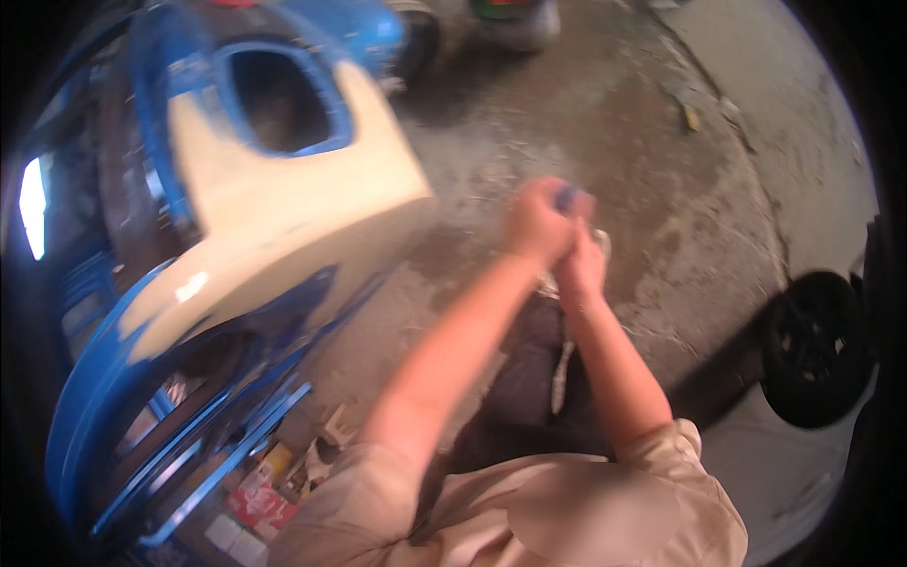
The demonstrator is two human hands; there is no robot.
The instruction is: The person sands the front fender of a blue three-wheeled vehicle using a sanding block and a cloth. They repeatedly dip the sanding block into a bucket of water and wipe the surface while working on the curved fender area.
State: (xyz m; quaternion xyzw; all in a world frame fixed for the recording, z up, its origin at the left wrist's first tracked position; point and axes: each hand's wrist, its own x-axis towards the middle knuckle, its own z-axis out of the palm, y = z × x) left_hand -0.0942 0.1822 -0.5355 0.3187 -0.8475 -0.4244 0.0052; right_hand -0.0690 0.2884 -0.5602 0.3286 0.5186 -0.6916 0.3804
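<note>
My left hand point(540, 225) and my right hand point(582, 268) are pressed together in front of me, over the concrete floor. The left fingers are curled round a small dark blue thing point(565, 198) that pokes out at the top; blur hides its kind. My right hand is closed up against the left one, and what lies between the palms is hidden. To the left of both hands, apart from them, is a blue vehicle body panel point(312, 194) with a broad cream-coloured area and an oval opening.
A black wheel point(817, 348) stands at the right. Blue bars point(231, 458) and a red-and-white box point(260, 506) lie at the lower left. A rounded container point(518, 24) is at the far edge. A crack runs along the stained concrete floor point(680, 208).
</note>
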